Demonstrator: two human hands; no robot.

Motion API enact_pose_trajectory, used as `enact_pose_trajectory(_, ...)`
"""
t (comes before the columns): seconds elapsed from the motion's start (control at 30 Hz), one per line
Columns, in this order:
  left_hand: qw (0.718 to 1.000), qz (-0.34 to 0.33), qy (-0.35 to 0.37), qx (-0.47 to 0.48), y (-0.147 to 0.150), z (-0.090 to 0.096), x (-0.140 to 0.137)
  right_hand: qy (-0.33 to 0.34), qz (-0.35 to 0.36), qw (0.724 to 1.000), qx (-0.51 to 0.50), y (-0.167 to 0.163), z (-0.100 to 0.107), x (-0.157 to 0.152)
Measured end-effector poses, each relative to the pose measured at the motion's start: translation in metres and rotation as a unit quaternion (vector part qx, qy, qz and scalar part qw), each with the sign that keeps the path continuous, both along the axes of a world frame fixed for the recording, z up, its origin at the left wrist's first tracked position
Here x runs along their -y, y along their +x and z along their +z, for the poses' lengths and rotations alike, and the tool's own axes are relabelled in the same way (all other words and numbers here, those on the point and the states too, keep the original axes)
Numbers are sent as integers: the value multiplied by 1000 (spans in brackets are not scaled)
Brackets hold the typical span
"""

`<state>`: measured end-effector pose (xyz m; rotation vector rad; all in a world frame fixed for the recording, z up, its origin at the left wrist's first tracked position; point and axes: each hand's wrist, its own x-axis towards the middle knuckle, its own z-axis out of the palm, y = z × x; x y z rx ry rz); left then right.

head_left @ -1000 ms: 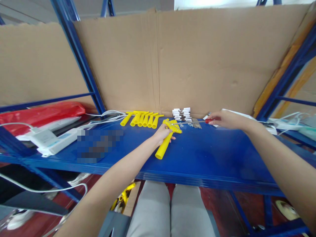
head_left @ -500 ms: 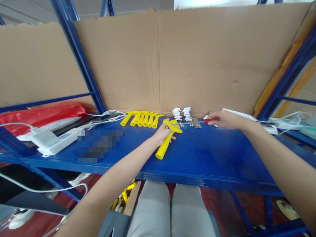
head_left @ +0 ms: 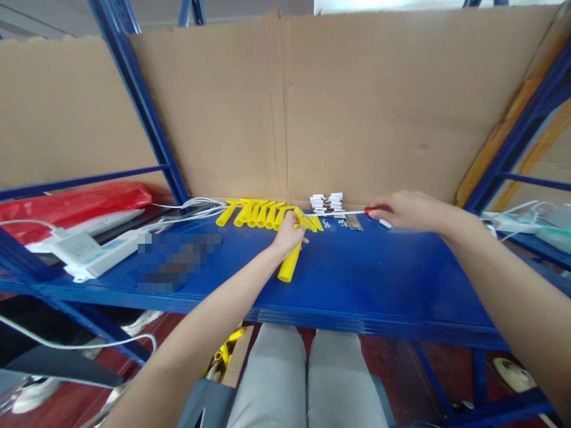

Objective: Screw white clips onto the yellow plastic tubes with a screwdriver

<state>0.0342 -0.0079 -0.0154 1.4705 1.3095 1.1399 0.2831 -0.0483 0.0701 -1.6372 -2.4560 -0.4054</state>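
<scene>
My left hand (head_left: 288, 236) is closed around a yellow scraper (head_left: 289, 266), gripping it near its flat head with the hollow tube handle pointing down toward me. In my right hand (head_left: 408, 211) is a screwdriver (head_left: 368, 211) with a red handle. Its long thin shaft runs left to the scraper's head; the tip's exact contact is too small to make out. Behind the scraper, small screws (head_left: 342, 223) lie beside flat grey metal blades (head_left: 354, 222). A stack of white-wrapped pieces (head_left: 328, 202) sits by the cardboard.
Several yellow scrapers (head_left: 252, 217) line up at the back left. A white power strip (head_left: 109, 252) with cables and a red bag (head_left: 75, 208) occupy the left of the blue shelf (head_left: 357, 285). Cardboard (head_left: 366, 107) walls the back. Below, a box holds yellow parts (head_left: 225, 351).
The scraper has turned in my left hand, its head now tilted more on edge. My right hand and the screwdriver have moved slightly left and up.
</scene>
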Motion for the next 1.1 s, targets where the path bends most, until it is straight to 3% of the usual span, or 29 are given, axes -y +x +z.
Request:
enact_pose_trajectory(0.2, 992, 23, 97, -75, -14, 1, -12, 45, 8, 996, -77, -2, -29, -14)
enact_pose_trajectory(0.4, 983, 19, 99, -152, -21, 2, -14, 111, 19, 991, -71, -1, -61, -16)
enact_pose_trajectory(0.7, 980, 21, 84, -181, -23, 1, -14, 61, 30, 997, -47, -8, -71, -11)
enact_pose_trajectory(0.93, 965, 16, 81, -249, -23, -1, -16, 122, 41, 991, -42, -4, -81, -19)
enact_pose_trajectory(1.1, 952, 41, 125, -276, -25, -4, -20, 100, 54, 993, -43, -7, -78, -14)
